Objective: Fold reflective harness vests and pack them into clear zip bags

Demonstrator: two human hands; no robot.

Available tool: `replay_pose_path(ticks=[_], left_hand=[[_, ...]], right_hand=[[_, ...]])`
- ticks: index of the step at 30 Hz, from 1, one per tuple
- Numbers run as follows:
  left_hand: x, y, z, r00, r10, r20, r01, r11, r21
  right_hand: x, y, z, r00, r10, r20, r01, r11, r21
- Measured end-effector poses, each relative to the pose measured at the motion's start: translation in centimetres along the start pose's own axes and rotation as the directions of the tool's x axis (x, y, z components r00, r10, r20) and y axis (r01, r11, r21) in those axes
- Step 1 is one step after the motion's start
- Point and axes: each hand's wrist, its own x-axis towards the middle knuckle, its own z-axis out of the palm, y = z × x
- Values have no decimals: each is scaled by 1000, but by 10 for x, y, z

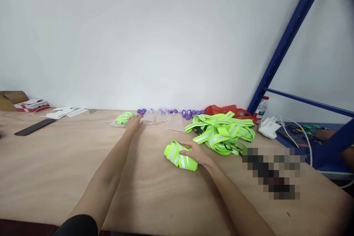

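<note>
My right hand (195, 152) is curled around a folded bundle of neon-yellow reflective straps (177, 156), which rests on the table; the thumb lies across its top. My left hand (134, 123) reaches far forward with its fingers stretched out, at the edge of a clear plastic bag (148, 117). Whether the fingertips touch the bag I cannot tell. Just left of that hand lies a bagged bundle of the same straps (123, 118). More flat clear bags (175, 123) lie to its right. A loose heap of reflective straps (224, 132) with black buckles spreads beyond my right hand.
Purple small parts (190, 113) line the wall beside a red plastic bag (221, 110). At right stand a bottle (261, 108), a white adapter (269, 128) and a blue rack (287, 37). A dark flat bar (34, 127) and cartons (12, 100) lie left. Another person's hand shows far right.
</note>
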Motion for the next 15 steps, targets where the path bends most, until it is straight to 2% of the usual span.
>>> replay_pose_path(ticks=[5, 9, 12, 15], left_hand=[[-4, 16, -23, 1000, 20, 20, -19, 998, -52], [-38, 42, -47, 991, 127, 42, -121, 986, -113], [-75, 72, -53, 978, 204, 54, -188, 960, -208], [-107, 105, -48, 966, 252, 56, -222, 921, -319]], right_hand=[[-1, 1, 0, 1000, -14, 1, 14, 999, 48], [-2, -3, 0, 998, -68, -3, 68, 988, 139], [-2, -9, 2, 985, -125, -117, 151, 956, 250], [-1, -10, 9, 954, -106, -281, 209, 907, 366]])
